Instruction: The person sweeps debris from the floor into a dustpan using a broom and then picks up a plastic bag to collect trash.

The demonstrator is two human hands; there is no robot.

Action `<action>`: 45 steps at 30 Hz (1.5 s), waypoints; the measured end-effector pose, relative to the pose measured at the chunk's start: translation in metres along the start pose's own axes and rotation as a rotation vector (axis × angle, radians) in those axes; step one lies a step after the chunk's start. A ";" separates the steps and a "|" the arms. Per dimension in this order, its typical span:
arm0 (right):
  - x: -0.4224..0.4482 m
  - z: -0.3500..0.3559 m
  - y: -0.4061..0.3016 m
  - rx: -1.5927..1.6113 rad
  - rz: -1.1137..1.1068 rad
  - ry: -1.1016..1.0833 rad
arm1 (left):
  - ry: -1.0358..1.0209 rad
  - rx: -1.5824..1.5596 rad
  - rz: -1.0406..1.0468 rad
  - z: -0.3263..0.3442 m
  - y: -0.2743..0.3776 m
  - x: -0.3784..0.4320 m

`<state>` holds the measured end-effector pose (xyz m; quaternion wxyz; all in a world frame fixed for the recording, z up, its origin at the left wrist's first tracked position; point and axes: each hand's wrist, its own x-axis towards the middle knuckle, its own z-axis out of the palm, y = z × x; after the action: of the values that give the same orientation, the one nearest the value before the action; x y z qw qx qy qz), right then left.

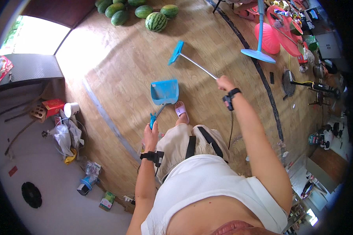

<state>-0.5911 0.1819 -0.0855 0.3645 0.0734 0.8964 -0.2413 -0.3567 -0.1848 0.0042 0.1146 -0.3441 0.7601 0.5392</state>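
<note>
My left hand (151,135) grips the blue handle end of a long-handled dustpan (164,90), whose blue pan rests on the wood-look floor just ahead of my foot in a pink slipper (181,110). Some light debris seems to lie in the pan. In my right hand (226,83) is the metal handle of a broom (198,65). The blue broom head (176,53) is ahead of the dustpan and apart from it, at or close to the floor. Both wrists wear black straps with small devices.
Several watermelons (156,22) lie on the floor ahead. At the right stand a blue pole with a round base (258,55), a pink stool (267,39) and a cluttered red table (282,32). Bags, a white bucket (71,110) and boxes line the left wall. Another person's foot shows at top right.
</note>
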 end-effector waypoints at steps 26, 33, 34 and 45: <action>-0.172 -0.089 0.188 -0.108 0.668 0.015 | 0.006 -0.233 -0.115 0.076 0.125 0.088; -0.140 -0.150 0.183 -0.142 0.449 0.048 | 0.044 -0.318 -0.067 0.105 0.162 0.090; -0.136 -0.162 0.179 -0.093 0.428 0.033 | 0.054 -0.306 -0.070 0.107 0.170 0.088; 0.070 -0.122 0.103 0.141 0.117 0.195 | -0.012 -0.041 0.008 0.146 0.248 0.112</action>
<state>-0.6858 0.3280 -0.0976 0.2830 0.1741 0.9026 -0.2736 -0.6287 -0.0531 0.0694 0.1100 -0.3401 0.7497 0.5570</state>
